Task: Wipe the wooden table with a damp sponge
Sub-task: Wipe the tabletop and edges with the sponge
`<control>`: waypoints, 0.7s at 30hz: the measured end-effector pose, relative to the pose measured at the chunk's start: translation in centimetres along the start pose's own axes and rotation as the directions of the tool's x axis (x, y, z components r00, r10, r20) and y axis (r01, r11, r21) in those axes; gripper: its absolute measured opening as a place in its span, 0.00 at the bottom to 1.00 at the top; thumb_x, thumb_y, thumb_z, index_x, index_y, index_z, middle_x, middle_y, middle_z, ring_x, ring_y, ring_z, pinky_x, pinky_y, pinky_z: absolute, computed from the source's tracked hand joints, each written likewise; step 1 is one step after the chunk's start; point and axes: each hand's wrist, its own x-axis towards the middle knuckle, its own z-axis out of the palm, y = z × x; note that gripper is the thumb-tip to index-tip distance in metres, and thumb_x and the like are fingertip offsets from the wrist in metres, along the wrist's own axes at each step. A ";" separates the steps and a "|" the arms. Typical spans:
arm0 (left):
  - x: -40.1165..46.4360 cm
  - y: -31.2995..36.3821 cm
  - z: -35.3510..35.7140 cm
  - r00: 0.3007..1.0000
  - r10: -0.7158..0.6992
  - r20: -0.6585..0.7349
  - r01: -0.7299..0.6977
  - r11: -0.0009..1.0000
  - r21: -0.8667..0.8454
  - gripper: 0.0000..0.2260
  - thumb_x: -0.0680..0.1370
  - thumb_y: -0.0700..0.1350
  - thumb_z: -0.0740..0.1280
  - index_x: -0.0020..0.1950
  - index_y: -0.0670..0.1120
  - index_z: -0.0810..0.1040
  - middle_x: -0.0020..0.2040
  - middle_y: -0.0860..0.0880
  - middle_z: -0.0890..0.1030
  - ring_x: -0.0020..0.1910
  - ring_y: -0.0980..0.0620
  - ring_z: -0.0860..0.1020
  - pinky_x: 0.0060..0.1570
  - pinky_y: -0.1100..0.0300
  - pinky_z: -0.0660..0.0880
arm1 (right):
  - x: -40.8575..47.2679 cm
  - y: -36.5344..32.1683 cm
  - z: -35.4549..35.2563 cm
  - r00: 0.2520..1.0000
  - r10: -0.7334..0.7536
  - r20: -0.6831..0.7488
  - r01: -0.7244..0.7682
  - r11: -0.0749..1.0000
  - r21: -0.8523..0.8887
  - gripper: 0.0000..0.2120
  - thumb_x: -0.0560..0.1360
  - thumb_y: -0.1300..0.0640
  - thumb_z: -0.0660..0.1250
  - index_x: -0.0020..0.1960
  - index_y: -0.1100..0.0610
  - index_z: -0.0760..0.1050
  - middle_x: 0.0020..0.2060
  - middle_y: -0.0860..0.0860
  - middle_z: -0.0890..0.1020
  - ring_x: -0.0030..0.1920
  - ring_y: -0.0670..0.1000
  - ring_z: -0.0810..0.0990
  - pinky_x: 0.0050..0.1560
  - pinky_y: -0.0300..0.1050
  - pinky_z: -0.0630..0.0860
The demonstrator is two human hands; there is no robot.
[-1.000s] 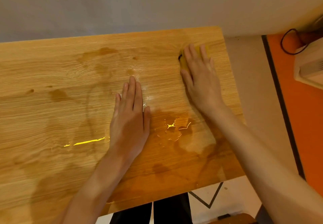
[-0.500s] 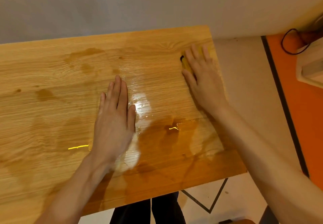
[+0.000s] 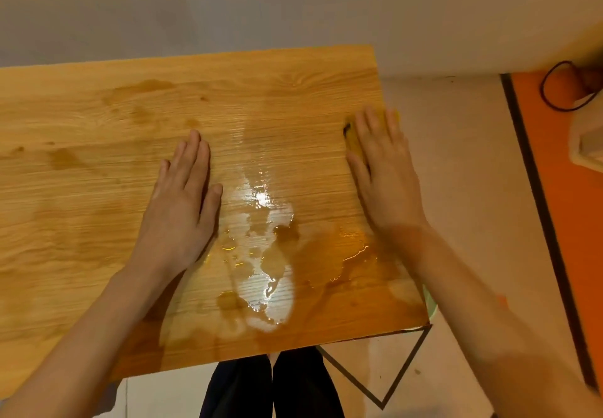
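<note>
The wooden table (image 3: 98, 208) fills the left and middle of the view, with wet streaks and a shiny puddle (image 3: 264, 254) between my hands. My right hand (image 3: 381, 169) lies flat at the table's right edge and presses down on a yellow sponge (image 3: 351, 138). Most of the sponge is hidden under the palm; only a yellow strip with a dark corner shows by the fingers. My left hand (image 3: 182, 205) rests flat on the wood left of the puddle, fingers together, holding nothing.
A grey wall (image 3: 261, 3) runs behind the table. Right of the table lies pale floor, then an orange strip (image 3: 554, 189) with a black cable (image 3: 554, 91) and a white box (image 3: 587, 137). My dark trouser legs (image 3: 270, 388) show below the table's front edge.
My right hand with the sponge has slid back along the right edge toward me. My left hand stays flat on the wood. More water glistens between the hands.
</note>
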 end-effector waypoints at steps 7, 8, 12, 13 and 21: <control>-1.5 1.0 -0.7 0.999 -0.043 -0.020 0.041 0.995 -0.089 0.27 0.85 0.52 0.52 0.83 0.43 0.51 0.83 0.48 0.48 0.82 0.53 0.44 0.80 0.56 0.40 | -5.6 -1.0 0.2 0.992 0.127 -0.007 -0.127 0.991 -0.041 0.26 0.83 0.52 0.55 0.78 0.57 0.52 0.79 0.52 0.52 0.79 0.54 0.44 0.79 0.55 0.47; -2.7 1.4 -0.6 0.998 -0.055 -0.030 0.051 0.994 -0.101 0.27 0.86 0.52 0.51 0.83 0.44 0.51 0.84 0.49 0.48 0.82 0.54 0.44 0.80 0.56 0.41 | -4.8 -2.0 0.5 0.982 0.186 -0.025 -0.187 0.981 -0.047 0.26 0.84 0.51 0.53 0.79 0.57 0.50 0.79 0.52 0.50 0.79 0.55 0.43 0.79 0.54 0.45; -6.9 2.8 0.7 0.998 -0.069 0.014 0.070 0.990 -0.122 0.27 0.86 0.53 0.48 0.83 0.45 0.49 0.84 0.50 0.45 0.82 0.56 0.42 0.81 0.57 0.41 | -5.5 -8.8 4.4 0.956 0.223 0.189 -0.196 0.969 -0.152 0.26 0.84 0.51 0.47 0.78 0.59 0.49 0.77 0.55 0.43 0.78 0.62 0.46 0.78 0.54 0.46; -7.2 3.0 1.1 0.997 -0.070 0.017 0.072 0.990 -0.118 0.26 0.86 0.52 0.48 0.83 0.44 0.49 0.83 0.50 0.45 0.82 0.55 0.42 0.81 0.54 0.41 | -6.2 -10.7 5.4 0.971 0.126 0.202 -0.092 0.981 -0.168 0.26 0.84 0.50 0.45 0.79 0.58 0.45 0.77 0.53 0.39 0.78 0.60 0.43 0.78 0.54 0.43; -7.0 2.8 1.2 0.998 -0.057 -0.011 0.056 0.992 -0.116 0.27 0.86 0.51 0.49 0.83 0.43 0.50 0.83 0.48 0.45 0.82 0.53 0.43 0.80 0.57 0.39 | -7.3 -3.1 0.8 0.980 0.197 -0.013 -0.197 0.980 -0.008 0.25 0.84 0.52 0.53 0.79 0.52 0.52 0.79 0.48 0.52 0.79 0.53 0.44 0.79 0.55 0.45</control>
